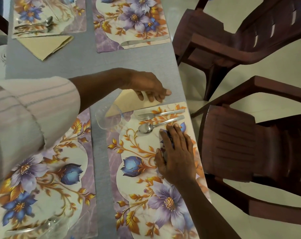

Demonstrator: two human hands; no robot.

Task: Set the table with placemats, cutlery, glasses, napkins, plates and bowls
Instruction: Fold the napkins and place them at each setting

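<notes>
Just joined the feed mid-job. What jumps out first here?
The floral placemats dominate the grey table. On the near right one, the right hand lies flat beside a spoon and fork, while the left hand hangs over a folded beige napkin just beyond it, next to a clear glass.

The placemats [129, 149] are cream with purple and blue flowers, orange-gold leaves and a lilac marbled border. The table [98, 66] is plain grey, the folded napkins [129, 100] pale tan. The fork [160, 114] and spoon [146, 129] by the table's right edge are silver. The chairs [232, 152] are dark reddish brown; the sleeve [25, 109] is off-white with thin grey stripes
</notes>
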